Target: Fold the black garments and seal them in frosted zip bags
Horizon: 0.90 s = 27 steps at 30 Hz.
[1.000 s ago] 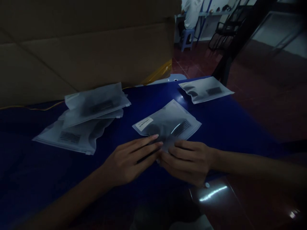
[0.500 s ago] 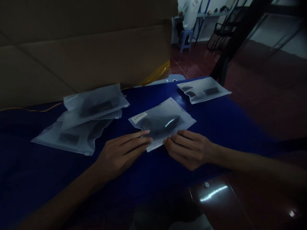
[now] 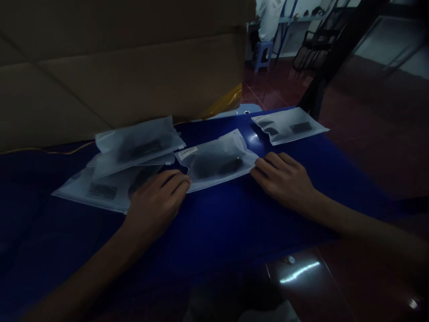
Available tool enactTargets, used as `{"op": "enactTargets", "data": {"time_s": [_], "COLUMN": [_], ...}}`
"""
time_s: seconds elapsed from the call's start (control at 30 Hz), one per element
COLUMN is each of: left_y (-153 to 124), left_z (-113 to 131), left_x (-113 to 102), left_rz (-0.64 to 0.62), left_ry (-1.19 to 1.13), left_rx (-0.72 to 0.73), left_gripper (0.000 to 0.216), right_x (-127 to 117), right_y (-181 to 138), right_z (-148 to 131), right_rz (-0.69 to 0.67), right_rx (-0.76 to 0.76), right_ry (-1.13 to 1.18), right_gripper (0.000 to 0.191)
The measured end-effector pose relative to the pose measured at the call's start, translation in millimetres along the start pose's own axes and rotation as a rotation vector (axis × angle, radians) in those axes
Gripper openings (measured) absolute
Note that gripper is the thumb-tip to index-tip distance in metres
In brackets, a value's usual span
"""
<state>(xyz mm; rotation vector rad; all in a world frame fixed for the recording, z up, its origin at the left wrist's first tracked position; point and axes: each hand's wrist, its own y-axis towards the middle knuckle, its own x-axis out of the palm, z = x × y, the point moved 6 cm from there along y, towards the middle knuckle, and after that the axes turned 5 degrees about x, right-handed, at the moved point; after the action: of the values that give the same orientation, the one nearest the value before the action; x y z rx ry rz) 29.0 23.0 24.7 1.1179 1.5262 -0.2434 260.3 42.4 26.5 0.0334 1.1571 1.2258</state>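
Observation:
A frosted zip bag [image 3: 214, 156] with a dark item inside and a small white label lies in front of me on the blue table surface. My left hand [image 3: 161, 192] pinches its near left corner, fingers curled. At the near right corner, my right hand [image 3: 283, 179] grips the bag's edge between thumb and fingers. The bag's near edge stretches straight between both hands. What the dark item is cannot be made out through the plastic.
Several similar bags [image 3: 137, 145] are piled at the left, partly behind my left hand. Another bag [image 3: 291, 126] lies at the far right of the table [image 3: 214, 237]. A large cardboard box [image 3: 134, 80] stands behind. A person [image 3: 268, 20] sits on a blue stool [image 3: 263, 53] beyond.
My hands have moved apart to the bag's two near corners. The bag has turned and shifted slightly away from me, its near edge now pulled straight.

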Motion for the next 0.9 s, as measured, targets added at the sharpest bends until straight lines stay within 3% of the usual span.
{"op": "enactTargets", "data": {"time_s": [0.27,0.47,0.53,0.67,0.8,0.9], "left_y": [-3,0,1,0,-3,-2], "left_z": [-1,-6,-8,-4,9,16], "left_x": [0,-2,-6,-9,-9,-6], "left_rz": [-0.037,-0.053,-0.05,-0.06,-0.066,-0.094], "left_ry": [0.025,-0.046,-0.09,-0.353,-0.587,-0.608], "left_rx": [-0.063,-0.119,-0.143,-0.123,-0.06,-0.02], "left_gripper": [0.023,0.012,0.014,0.022,0.004,0.029], "right_x": [7,6,5,1,-1,0], "right_y": [-8,-7,-5,-2,-4,-6], "right_z": [6,11,13,13,4,-3], "right_rz": [-0.1,-0.008,0.001,-0.028,-0.129,-0.149], "right_rx": [0.139,0.103,0.1,0.063,-0.028,-0.062], "right_ry": [-0.018,0.088,0.225,0.729,1.06,1.167], "right_gripper": [0.022,0.018,0.015,0.013,0.009,0.012]}}
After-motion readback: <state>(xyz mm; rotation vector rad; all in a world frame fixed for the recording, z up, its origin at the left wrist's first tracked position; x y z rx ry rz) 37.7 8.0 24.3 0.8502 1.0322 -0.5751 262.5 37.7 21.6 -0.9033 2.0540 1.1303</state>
